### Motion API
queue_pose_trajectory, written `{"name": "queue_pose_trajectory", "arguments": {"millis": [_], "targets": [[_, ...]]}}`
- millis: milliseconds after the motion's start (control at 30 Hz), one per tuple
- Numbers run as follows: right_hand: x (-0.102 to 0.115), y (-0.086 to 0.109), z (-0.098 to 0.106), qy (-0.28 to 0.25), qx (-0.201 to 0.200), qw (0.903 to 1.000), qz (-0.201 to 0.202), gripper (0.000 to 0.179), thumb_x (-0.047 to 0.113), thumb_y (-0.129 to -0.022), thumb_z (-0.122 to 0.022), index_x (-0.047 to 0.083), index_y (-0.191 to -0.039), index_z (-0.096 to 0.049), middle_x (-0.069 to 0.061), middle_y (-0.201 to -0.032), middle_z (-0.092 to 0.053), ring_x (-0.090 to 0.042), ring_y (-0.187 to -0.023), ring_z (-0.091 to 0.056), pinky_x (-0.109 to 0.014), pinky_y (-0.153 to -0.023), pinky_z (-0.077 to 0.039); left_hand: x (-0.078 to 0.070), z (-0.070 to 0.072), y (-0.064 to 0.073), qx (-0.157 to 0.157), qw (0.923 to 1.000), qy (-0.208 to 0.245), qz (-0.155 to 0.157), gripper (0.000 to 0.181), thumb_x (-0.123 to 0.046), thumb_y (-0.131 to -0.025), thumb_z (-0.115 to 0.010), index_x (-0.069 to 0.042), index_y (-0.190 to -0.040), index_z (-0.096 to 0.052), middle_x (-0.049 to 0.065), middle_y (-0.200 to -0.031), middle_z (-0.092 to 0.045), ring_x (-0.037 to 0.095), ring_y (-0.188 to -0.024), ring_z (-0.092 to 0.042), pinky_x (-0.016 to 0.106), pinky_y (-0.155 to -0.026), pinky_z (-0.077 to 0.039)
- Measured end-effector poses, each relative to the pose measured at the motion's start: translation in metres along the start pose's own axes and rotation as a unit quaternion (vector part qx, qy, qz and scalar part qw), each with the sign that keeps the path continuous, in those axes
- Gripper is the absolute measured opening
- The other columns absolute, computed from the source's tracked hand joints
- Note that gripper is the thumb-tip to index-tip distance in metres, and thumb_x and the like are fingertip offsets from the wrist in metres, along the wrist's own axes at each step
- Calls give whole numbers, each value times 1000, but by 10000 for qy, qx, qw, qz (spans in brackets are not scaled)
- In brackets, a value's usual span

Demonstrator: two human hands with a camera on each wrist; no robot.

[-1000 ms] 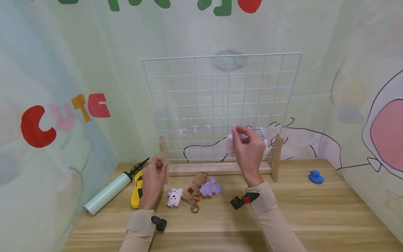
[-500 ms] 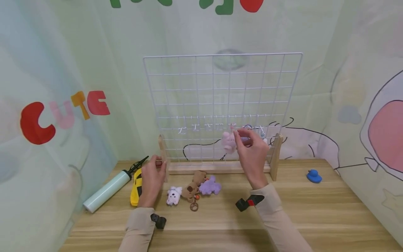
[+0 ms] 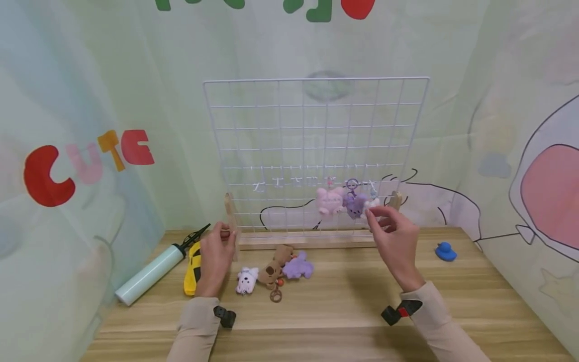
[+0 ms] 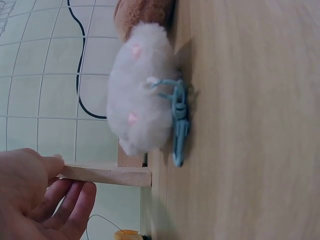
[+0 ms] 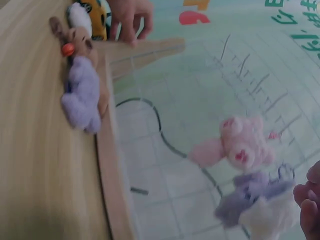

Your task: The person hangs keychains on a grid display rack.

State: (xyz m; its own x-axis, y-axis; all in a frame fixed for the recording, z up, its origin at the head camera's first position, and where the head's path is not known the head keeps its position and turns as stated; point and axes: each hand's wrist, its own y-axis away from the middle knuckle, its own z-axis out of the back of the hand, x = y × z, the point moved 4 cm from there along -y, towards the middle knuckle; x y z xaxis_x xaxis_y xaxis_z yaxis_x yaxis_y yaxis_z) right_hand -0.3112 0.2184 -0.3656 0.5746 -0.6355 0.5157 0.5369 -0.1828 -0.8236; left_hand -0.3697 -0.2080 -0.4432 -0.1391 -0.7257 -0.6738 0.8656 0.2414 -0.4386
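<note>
My left hand (image 3: 216, 259) grips the left wooden upright (image 4: 107, 176) of a white wire grid rack (image 3: 325, 125), thumb on one side and fingers on the other. A pink plush keychain (image 3: 330, 201) hangs from a grid hook, beside a purple plush keychain (image 3: 354, 205) and a white plush keychain (image 3: 372, 202). My right hand (image 3: 395, 241) is in front of the rack's right side, fingers loosely bent, fingertips overlapping the white plush in the head view. In the right wrist view, those fingers (image 5: 310, 192) appear at the right edge, holding nothing visible.
On the table (image 3: 325, 311) lie a white plush keychain (image 3: 247, 280), a brown plush (image 3: 271, 274) and a purple plush (image 3: 298, 266). A pale green pump (image 3: 151, 274) and a yellow-and-black toy car (image 3: 192, 271) are at left, a blue duck (image 3: 446, 251) at right. Several bare hooks (image 3: 278, 181) line the grid.
My right hand has let go of the pink plush, which now hangs on its hook, and has moved right and slightly down. The left hand stays at the upright.
</note>
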Motion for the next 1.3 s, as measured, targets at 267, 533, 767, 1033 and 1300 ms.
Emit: {"name": "queue_pose_trajectory", "arguments": {"millis": [267,533,767,1033,1300], "targets": [[-57,12,25,398,20,9950,-914,17,16,-98,-83,4,-110,-80,-13,-98,-82,14,-75,-59,-2,-67,-49,2,0,-1,-51,9999,-8,-89,22,-15,-107,-69,1,-123,-66,26,-119,-78,41,-108,-77,55,-92,-66],[-106,24,23,594,560,9817,-1718,44,14,-96,-85,-2,-132,-66,-21,-111,-73,-20,-93,-70,2,-73,-46,3,-1,-1,-33,9999,-6,-113,23,-15,-108,-69,2,-123,-66,26,-119,-78,41,-110,-76,55,-94,-65],[-127,37,13,265,1231,9705,-2055,42,9,-101,-77,-6,-135,-60,-27,-125,-72,-41,-110,-74,3,-78,-46,4,-2,-1,36,10000,26,22,25,-18,-109,-68,1,-125,-66,25,-121,-77,40,-110,-76,54,-94,-66],[-133,41,13,482,1282,9705,-1984,30,19,-104,-75,-3,-123,-68,-26,-120,-77,-44,-109,-77,-12,-78,-61,3,0,-3,37,9999,85,-68,26,-17,-109,-67,2,-127,-66,25,-121,-76,41,-110,-76,54,-92,-67],[-134,45,13,567,1233,9702,-2008,24,18,-104,-75,-2,-117,-71,-25,-114,-79,-41,-108,-77,-25,-83,-67,-14,3,19,-463,9963,486,-545,24,-2,-100,-75,2,-123,-69,19,-111,-70,34,-102,-73,50,-90,-67]]}}
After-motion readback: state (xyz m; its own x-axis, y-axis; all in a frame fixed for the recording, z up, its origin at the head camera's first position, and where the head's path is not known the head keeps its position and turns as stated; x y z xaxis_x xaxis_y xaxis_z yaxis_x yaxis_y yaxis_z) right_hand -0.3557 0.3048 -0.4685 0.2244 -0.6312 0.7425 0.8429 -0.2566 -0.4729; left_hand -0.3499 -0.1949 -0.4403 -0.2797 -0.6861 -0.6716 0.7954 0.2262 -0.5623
